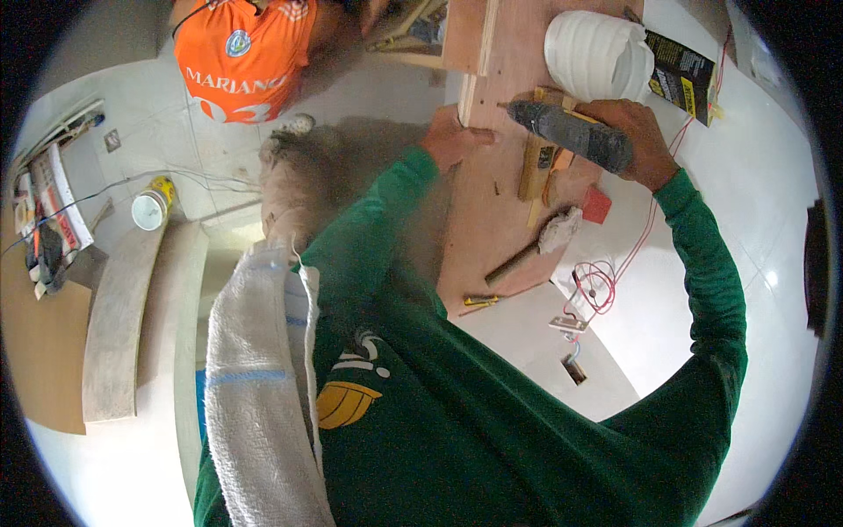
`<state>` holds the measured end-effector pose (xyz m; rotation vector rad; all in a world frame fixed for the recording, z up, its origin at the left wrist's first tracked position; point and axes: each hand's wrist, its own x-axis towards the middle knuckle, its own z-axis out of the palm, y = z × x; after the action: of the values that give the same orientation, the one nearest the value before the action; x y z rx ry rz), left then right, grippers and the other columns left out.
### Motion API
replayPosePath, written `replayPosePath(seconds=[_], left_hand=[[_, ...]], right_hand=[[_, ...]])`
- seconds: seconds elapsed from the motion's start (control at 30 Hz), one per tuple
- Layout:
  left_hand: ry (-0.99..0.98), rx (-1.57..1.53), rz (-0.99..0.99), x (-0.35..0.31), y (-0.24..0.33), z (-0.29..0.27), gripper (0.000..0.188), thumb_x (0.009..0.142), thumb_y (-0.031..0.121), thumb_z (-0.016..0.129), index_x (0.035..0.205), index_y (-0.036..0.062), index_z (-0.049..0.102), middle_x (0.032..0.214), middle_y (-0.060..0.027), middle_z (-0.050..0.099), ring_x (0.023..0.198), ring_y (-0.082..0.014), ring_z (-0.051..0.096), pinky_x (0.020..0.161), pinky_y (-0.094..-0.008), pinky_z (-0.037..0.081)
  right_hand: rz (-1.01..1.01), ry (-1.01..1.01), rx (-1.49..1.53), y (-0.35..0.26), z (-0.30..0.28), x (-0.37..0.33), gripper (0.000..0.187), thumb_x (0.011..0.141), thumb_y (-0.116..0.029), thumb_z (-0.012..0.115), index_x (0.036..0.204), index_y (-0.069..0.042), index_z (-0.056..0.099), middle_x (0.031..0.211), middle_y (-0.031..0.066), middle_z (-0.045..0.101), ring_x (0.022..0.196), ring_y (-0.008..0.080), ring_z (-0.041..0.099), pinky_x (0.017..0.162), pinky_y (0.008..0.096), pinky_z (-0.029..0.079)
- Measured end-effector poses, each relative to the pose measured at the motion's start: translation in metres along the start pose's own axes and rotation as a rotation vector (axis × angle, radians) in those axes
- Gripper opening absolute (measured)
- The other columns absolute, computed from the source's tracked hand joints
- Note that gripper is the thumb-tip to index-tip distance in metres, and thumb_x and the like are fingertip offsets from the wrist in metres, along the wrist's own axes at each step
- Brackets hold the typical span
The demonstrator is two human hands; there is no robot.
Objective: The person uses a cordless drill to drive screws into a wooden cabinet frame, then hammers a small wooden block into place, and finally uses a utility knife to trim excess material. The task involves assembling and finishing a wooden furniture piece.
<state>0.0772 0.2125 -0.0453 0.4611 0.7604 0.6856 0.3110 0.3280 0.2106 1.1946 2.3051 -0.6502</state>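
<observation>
W/ R hand [645,136], gripping dark power tool [571,133] over wood board [479,220] — w/ L hand [450,140], touching board's edge, can't tell if pinching. Note lettering on orange shirt [246,53] + blk-yellow pkg [683,77].

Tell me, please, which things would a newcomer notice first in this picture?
Another person's bright orange shirt would probably catch the eye first, at the upper left. Next comes the dark power tool in the right hand, over the wooden board. A bulky white roll also stands out at the upper right.
</observation>
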Motion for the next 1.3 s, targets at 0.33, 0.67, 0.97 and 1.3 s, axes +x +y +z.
replayPosePath(seconds=[0.33, 0.67, 0.97, 1.3], left_hand=[[0.244, -0.157, -0.062, 0.01, -0.047, 0.039, 0.04, 0.083, -0.001, 0.088, 0.121, 0.0007, 0.075, 0.116, -0.0127, 0.081, 0.1, -0.0247, 0.077, 0.088, -0.0401, 0.064], [0.393, 0.484, 0.01, -0.044, -0.05, 0.067, 0.035, 0.088, 0.007, 0.086, 0.121, 0.0045, 0.077, 0.118, -0.0105, 0.081, 0.106, -0.0273, 0.077, 0.095, -0.0387, 0.062], [-0.666, 1.667, 0.89, -0.036, -0.073, 0.09, 0.035, 0.087, 0.014, 0.078, 0.122, 0.0143, 0.078, 0.126, -0.0113, 0.073, 0.115, -0.0402, 0.067, 0.099, -0.0492, 0.058], [-0.654, 1.448, 0.508, -0.028, -0.022, 0.11, 0.023, 0.098, 0.02, 0.079, 0.116, 0.0055, 0.079, 0.115, -0.0156, 0.08, 0.105, -0.0293, 0.076, 0.093, -0.0429, 0.06]], right_hand=[[0.16, 0.361, 0.038, -0.016, 0.081, -0.091, 0.05, 0.082, -0.025, 0.091, 0.128, -0.011, 0.077, 0.121, 0.015, 0.079, 0.113, 0.0387, 0.073, 0.1, 0.0489, 0.057], [0.77, 0.912, 0.958, -0.135, 0.253, -0.257, 0.048, 0.089, -0.037, 0.093, 0.123, -0.008, 0.078, 0.117, 0.0092, 0.081, 0.11, 0.0234, 0.076, 0.101, 0.0396, 0.058], [1.014, 1.022, 0.983, -0.202, 0.331, -0.328, 0.058, 0.087, -0.035, 0.094, 0.131, -0.004, 0.072, 0.123, 0.0083, 0.078, 0.114, 0.0251, 0.073, 0.102, 0.0408, 0.057], [1.196, 1.212, 1.221, -0.286, 0.3, -0.284, 0.054, 0.089, -0.029, 0.093, 0.134, -0.006, 0.073, 0.127, 0.0082, 0.077, 0.113, 0.0209, 0.071, 0.099, 0.038, 0.057]])
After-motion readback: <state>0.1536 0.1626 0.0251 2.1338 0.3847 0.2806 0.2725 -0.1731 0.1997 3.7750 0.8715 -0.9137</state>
